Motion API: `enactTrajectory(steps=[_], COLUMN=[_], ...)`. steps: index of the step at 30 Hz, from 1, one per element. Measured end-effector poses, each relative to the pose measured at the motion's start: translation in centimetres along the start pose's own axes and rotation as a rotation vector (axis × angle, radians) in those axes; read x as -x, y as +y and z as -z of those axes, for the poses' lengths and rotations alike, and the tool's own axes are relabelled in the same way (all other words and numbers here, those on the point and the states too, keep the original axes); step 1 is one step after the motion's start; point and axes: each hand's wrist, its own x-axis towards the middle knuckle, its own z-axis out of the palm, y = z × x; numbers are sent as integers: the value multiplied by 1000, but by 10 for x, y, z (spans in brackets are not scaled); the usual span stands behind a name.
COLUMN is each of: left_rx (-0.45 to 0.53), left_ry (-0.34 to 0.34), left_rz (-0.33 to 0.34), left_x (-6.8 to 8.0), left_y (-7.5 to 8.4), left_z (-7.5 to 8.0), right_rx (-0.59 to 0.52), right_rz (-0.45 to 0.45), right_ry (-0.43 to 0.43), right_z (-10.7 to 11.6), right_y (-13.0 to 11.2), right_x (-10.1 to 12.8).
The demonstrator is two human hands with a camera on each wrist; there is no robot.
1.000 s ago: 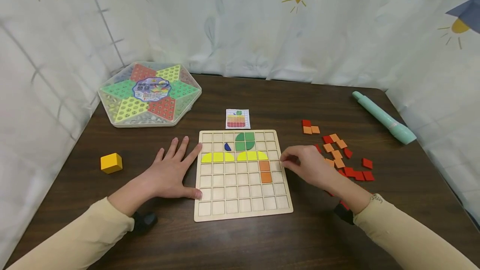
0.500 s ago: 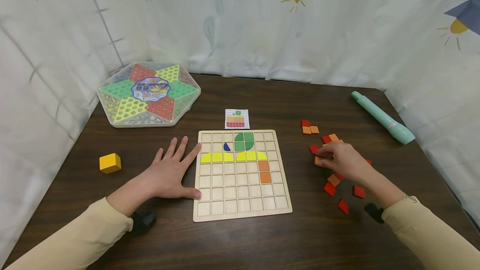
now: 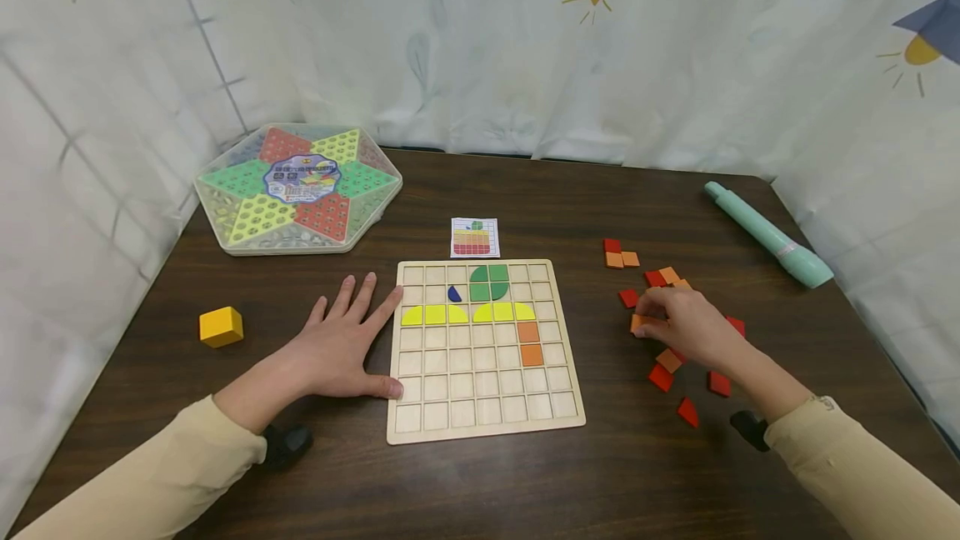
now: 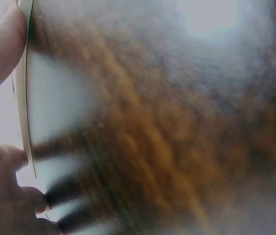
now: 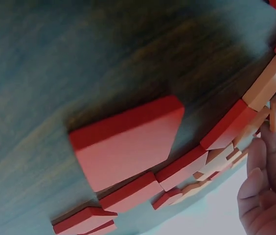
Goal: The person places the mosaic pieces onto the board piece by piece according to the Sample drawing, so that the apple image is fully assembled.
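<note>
My left hand [image 3: 341, 348] lies spread on the table, with thumb and index fingertips at the left edge of a wooden grid board [image 3: 465, 412]. Set into the board are green pieces [image 3: 489, 282], a small blue piece [image 3: 454, 294], yellow pieces [image 3: 435, 314] and two orange square tiles. To the right, my right hand [image 3: 686, 327] pinches an orange tile [image 3: 637, 323] between thumb and fingers. That tile stands tilted at the fingertips in the right wrist view. Loose red tiles [image 5: 128, 147] and orange ones lie around and under this hand, which hides several of them.
A small pattern card [image 3: 475, 238] lies behind the board. At the back left is a hexagonal game box [image 3: 300, 190], with a yellow block [image 3: 221, 327] in front of it. A mint-green tube-shaped object [image 3: 768, 236] lies at the right. White curtains surround the table.
My right hand has moved from the board's right edge over to the loose tiles and holds an orange tile there. The left hand and the board's pieces stay as they were.
</note>
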Motion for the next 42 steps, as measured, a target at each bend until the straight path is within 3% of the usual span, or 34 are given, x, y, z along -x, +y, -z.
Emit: enactTrajectory(steps=[9, 17, 25, 35, 42], left_rx=[7, 5, 12, 9, 2], left_ry=[-9, -13, -15, -30, -29], left_rz=[7, 13, 15, 21, 25], left_x=[0, 0, -1, -1, -1], left_y=[0, 1, 3, 4, 3], left_z=[1, 1, 2, 2, 2], right_rx=[-62, -121, -160, -240, -274], right_rz=[45, 164, 293, 257, 185], right_ry=[7, -1, -78, -191, -198], right_z=[1, -6, -21, -33, -34], right_y=[-10, -59, -103, -123, -127], right_x=[-2, -29, -53, -66, -69])
